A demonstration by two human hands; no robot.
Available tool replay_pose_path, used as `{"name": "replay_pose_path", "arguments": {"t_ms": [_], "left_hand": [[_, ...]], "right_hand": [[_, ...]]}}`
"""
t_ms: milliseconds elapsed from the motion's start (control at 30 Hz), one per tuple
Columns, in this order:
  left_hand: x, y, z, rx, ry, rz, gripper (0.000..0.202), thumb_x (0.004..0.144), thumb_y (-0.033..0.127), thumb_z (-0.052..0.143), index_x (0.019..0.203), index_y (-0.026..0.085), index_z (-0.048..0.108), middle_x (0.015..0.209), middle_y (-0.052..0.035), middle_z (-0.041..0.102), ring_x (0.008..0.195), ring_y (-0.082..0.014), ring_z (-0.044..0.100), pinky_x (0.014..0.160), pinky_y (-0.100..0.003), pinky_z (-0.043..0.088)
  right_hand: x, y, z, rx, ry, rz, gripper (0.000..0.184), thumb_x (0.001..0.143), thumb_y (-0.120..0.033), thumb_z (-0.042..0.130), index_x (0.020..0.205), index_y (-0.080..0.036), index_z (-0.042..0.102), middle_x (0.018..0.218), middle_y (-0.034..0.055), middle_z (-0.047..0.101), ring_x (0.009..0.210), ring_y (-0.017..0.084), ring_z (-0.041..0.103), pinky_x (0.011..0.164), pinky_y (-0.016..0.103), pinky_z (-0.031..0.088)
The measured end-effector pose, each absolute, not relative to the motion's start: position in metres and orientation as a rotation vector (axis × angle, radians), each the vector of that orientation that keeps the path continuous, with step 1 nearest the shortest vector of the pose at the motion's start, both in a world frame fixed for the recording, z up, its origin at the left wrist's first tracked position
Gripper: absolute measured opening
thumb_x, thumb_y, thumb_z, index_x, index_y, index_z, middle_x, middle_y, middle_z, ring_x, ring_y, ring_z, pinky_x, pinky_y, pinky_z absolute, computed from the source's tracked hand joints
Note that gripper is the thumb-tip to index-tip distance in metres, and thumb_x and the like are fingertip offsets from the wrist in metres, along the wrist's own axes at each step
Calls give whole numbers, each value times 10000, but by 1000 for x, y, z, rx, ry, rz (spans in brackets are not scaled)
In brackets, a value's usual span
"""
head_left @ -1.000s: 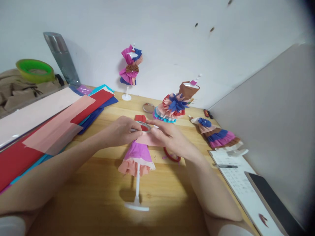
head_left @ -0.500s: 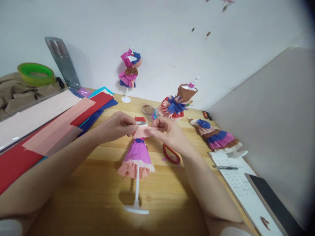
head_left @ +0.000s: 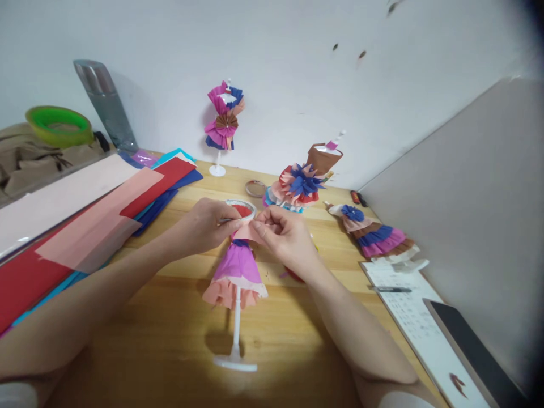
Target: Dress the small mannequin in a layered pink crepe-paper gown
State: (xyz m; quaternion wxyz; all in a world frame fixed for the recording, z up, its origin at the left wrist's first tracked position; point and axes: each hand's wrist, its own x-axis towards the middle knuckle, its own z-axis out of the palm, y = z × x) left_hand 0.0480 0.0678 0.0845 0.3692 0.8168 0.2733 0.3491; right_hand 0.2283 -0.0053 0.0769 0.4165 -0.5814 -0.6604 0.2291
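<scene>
Just above a small white dress-form stand [head_left: 237,328], both hands meet over its top. My left hand [head_left: 199,228] is closed, pinching a roll of tape [head_left: 254,211] with a pale rim, red showing through its hole. My right hand [head_left: 287,233], closed in a pinch, holds the edge of a piece of peach crepe paper [head_left: 244,232] against the tape roll. Below it the stand wears a purple paper skirt [head_left: 238,266] with a peach ruffle and a blue waistband. My fingers cover the stand's upper part.
Crepe paper sheets [head_left: 97,221] are stacked at the left. Dressed paper forms stand at the back [head_left: 223,122] and back right [head_left: 304,181]; another paper dress [head_left: 374,235] lies at the right. A written sheet [head_left: 399,311], a pen [head_left: 391,289] and a dark tablet-like slab [head_left: 471,351] lie along the right edge.
The tape roll has tipped so its round opening shows more. My right hand has shifted slightly left and down, covering most of the red-handled item beside it.
</scene>
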Motion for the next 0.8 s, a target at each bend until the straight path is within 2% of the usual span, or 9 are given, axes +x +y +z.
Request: {"name": "replay_pose_path", "arguments": {"t_ms": [200, 467, 633, 800], "left_hand": [[50, 64, 86, 2265, 688, 888, 233, 782, 253, 592, 569, 160, 612, 521, 11, 547, 535, -107, 448, 556, -238, 329], [49, 60, 88, 2329, 752, 929, 220, 815, 232, 550, 630, 171, 652, 570, -6, 564, 608, -139, 508, 629, -252, 372], [52, 60, 85, 2549, 779, 910, 280, 843, 215, 489, 582, 165, 579, 551, -13, 513, 577, -136, 448, 591, -264, 329], [53, 62, 79, 2696, 845, 939, 289, 849, 201, 458, 570, 159, 522, 568, -20, 502, 600, -143, 433, 581, -268, 302]], "right_hand": [[223, -7, 77, -1415, -1582, 681, 151, 796, -311, 587, 711, -187, 593, 583, -26, 560, 467, 89, 435, 459, 215, 313], [224, -1, 77, -1504, -1494, 570, 205, 724, -348, 652, 653, -180, 561, 568, -27, 520, 531, 106, 440, 499, 226, 331], [222, 1, 72, -1477, -1439, 618, 161, 727, -320, 629, 667, -170, 613, 582, -15, 570, 531, 116, 483, 509, 237, 357], [217, -2, 69, -1400, -1487, 516, 161, 769, -283, 612, 652, -173, 628, 601, -4, 630, 557, 124, 543, 534, 236, 399]]}}
